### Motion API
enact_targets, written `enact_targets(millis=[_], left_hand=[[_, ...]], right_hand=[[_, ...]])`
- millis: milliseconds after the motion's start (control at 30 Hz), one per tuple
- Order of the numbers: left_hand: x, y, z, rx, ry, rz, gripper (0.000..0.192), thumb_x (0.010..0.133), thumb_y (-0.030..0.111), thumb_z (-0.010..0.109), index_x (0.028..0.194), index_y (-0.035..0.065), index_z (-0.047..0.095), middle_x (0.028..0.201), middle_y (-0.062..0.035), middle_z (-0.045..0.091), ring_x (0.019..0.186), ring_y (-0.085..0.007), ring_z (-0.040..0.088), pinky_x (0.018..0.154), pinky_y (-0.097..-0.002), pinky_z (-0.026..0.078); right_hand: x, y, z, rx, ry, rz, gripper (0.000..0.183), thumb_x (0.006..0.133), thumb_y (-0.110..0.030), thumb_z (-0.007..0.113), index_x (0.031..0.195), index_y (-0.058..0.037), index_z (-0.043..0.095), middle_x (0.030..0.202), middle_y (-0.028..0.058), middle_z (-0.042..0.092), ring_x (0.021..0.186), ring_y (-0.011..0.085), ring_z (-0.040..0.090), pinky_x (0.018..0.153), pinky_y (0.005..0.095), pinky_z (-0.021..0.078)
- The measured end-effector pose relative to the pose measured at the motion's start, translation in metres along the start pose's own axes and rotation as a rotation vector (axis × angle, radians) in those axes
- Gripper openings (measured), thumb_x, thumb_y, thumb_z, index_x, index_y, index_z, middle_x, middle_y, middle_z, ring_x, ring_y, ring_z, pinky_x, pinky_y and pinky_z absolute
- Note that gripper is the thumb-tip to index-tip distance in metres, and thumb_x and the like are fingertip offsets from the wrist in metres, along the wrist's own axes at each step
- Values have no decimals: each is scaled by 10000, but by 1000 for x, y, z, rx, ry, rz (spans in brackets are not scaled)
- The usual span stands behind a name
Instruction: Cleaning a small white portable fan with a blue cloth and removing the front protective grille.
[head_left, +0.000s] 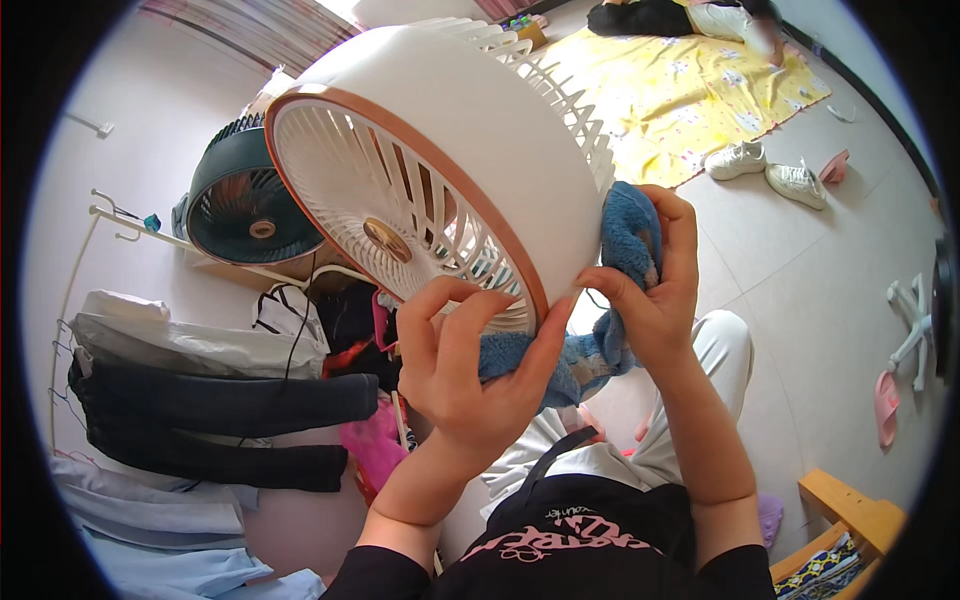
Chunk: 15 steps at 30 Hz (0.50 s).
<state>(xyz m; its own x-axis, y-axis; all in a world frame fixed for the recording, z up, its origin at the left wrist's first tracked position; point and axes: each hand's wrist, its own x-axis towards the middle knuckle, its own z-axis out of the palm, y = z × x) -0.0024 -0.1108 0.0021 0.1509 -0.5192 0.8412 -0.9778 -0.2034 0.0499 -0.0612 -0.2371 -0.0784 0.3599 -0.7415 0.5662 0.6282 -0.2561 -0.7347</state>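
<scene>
A white electric fan head (480, 142) with a copper-coloured front ring is tilted in front of me, its round grille (337, 165) facing lower left. My left hand (472, 360) grips the lower front rim, fingertips at the grille slats and thumb on the outer housing. A blue terry cloth (630, 232) hangs below the fan, one end passing behind my left hand. On the other side, my right hand (660, 277) pinches the cloth against the rear edge of the housing, thumb touching the white shell. Whatever supports the fan is hidden.
A dark green fan (255, 195) stands behind at left. Dark trousers (225, 397) hang on a white clothes rack (161, 238). A person (690, 19) lies on a yellow mat (675, 90). White sneakers (795, 184), a pink slipper (886, 409) and a wooden chair (847, 510) are at right.
</scene>
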Motion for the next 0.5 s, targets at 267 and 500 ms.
enact_targets(millis=[267,500], left_hand=[[-8,-13,1,-4,42,88,314,606,91,854,820,-3,644,850,-107,612,578,-178,608,463,-252,462],[-15,-2,6,-34,97,-96,309,606,64,850,852,-19,682,858,-100,615,610,-179,602,498,-237,457]], right_hand=[[1,5,-1,-107,29,-35,660,693,-119,822,1210,-5,427,1075,98,550,980,160,555,858,278,461],[-5,8,6,-29,61,-63,663,672,-117,836,1200,-16,449,1072,112,574,973,157,573,850,272,469]])
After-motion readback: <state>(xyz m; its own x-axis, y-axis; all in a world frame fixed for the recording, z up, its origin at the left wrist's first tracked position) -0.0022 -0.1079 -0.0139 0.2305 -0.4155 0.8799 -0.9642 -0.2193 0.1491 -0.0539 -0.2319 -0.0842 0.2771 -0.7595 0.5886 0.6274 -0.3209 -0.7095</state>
